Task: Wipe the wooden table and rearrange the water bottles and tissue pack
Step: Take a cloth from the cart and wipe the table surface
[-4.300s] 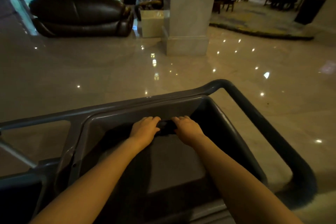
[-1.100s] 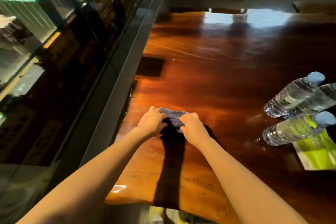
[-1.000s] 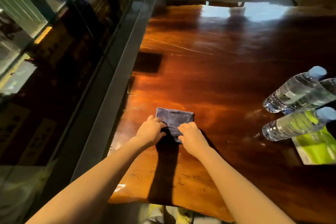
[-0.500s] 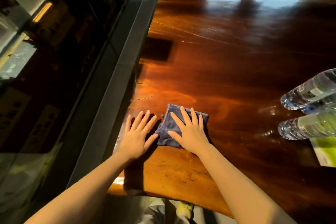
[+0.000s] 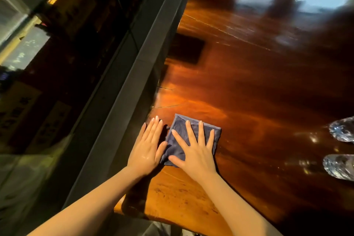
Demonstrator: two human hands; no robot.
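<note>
On wooden table (image 5: 258, 86), right hand (image 5: 194, 152) spread flat on cloth (image 5: 191, 136), left hand (image 5: 146, 149) spread alongside.

Both bare forearms reach in from six o'clock toward twelve. The left hand (image 5: 146, 148) lies palm down, fingers together and straight. The right hand (image 5: 195, 151), at its three o'clock, is flat with fingers splayed wide. The two thumbs appear nearly to touch.

Left hand (image 5: 146, 149) now against cloth (image 5: 191, 138)
</note>
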